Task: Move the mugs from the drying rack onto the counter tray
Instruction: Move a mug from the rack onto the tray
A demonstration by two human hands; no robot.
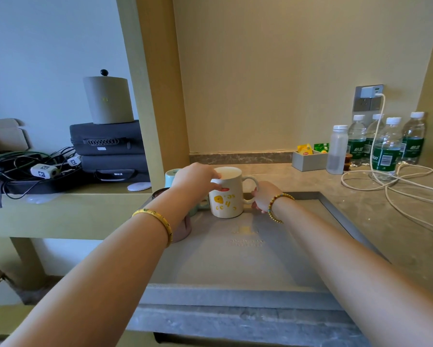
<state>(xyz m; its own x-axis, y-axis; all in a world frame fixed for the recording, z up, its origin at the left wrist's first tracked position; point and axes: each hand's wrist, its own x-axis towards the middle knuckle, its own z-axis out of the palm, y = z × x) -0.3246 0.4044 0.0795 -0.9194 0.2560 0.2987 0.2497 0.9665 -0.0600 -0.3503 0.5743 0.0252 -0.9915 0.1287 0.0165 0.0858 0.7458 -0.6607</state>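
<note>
White mug [226,194] stands on the tray [235,291] between the hands: left [195,177] grips its rim, right [263,196] its handle

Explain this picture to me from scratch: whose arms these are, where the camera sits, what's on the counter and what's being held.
There is no machine here. A person wears one wide-angle camera on the head, looking forward and down, so both arms reach in from below.

The left hand, with a gold bangle on its wrist, grips the rim of a white ceramic mug with yellow print. The right hand, with a beaded bracelet, holds that mug's handle. The mug stands on a flat grey tray on the stone counter.

Behind the left arm are a pale blue mug and a darker cup, mostly hidden. At the right stand green-labelled water bottles, a grey box of tea bags and a white charging cable.
</note>
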